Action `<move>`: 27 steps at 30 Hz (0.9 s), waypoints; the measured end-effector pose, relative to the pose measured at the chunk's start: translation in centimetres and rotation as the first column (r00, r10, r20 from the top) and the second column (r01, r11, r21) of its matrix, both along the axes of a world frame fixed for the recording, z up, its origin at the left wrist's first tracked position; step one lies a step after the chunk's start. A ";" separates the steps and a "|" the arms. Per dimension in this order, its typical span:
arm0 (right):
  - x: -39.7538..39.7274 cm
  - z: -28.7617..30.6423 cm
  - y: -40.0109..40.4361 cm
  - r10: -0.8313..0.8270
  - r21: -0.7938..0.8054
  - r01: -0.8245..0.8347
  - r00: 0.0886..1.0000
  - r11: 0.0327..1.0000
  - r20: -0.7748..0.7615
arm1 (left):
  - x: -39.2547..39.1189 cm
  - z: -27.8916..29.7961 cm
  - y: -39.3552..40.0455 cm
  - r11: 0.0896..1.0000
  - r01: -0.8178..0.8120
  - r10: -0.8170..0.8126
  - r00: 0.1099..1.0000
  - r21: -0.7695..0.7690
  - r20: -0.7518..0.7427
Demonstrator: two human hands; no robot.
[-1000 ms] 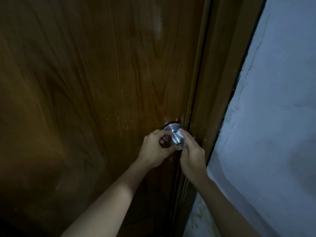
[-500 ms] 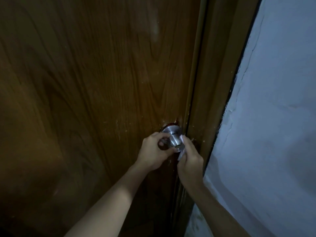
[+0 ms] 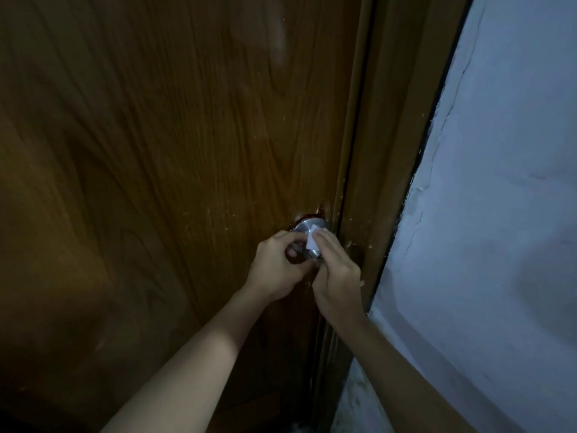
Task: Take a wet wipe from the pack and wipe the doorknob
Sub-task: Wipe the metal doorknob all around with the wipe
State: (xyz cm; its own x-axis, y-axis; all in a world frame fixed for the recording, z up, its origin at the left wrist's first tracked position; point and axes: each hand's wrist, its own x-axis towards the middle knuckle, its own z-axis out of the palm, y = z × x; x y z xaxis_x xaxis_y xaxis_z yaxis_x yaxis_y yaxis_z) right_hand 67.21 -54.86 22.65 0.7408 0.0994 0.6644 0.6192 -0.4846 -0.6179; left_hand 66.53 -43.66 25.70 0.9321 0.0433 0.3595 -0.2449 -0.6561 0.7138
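**At the door's latch edge: two hands on a metal doorknob**

At the lower centre of the head view, the right hand (image 3: 338,276) presses a small white wet wipe (image 3: 312,242) against the round brushed-metal doorknob (image 3: 307,229); its fingers (image 3: 327,240) lie flat over the wipe, pinning it to the knob's right side, so that only a folded corner of the wipe shows beyond the fingertips. The left hand (image 3: 276,267) curls around the knob from the left, thumb and forefinger clasped about its neck and front end, with one fingernail visible beneath the knob. Both hands touch the knob and nearly meet each other in front of it. Bare forearms run from the lower edge of the view up to the hands. The knob is mounted on a dark brown wood-grain door (image 3: 156,151), close to its right edge, where small pale scratches and a reddish chipped patch surround the mounting plate. Just beside this edge stands the brown wooden door frame (image 3: 396,135), and beyond it a pale, cracked plastered wall (image 3: 499,198).
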 end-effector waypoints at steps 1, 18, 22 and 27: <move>0.5 0.3 -0.2 0.015 -0.013 -0.015 0.999 1.000 -0.030 | 0.0 0.0 0.0 1.000 0.003 -0.003 1.000 0.002 0.001; 1.0 0.4 -1.6 0.069 -0.235 -0.074 0.997 0.969 -0.032 | -1.5 0.0 1.7 0.966 -0.151 0.101 0.968 0.211 0.230; 0.6 -0.2 -1.4 0.059 -0.263 -0.037 0.995 0.964 0.079 | -1.7 0.2 3.3 0.820 -0.345 0.151 0.900 0.456 0.409; 0.9 -0.2 -1.1 0.026 -0.212 -0.008 0.996 0.977 0.082 | -0.9 0.8 5.6 0.584 -0.426 0.231 0.903 0.691 0.362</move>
State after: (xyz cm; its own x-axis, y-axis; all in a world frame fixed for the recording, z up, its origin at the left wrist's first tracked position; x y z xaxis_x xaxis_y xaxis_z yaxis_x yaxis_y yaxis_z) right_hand 68.15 -55.98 22.42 0.6803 0.2568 0.6865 0.6738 -0.5876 -0.4479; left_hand 65.64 -38.07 26.52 0.8048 -0.0394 0.5922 0.0210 -0.9953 -0.0948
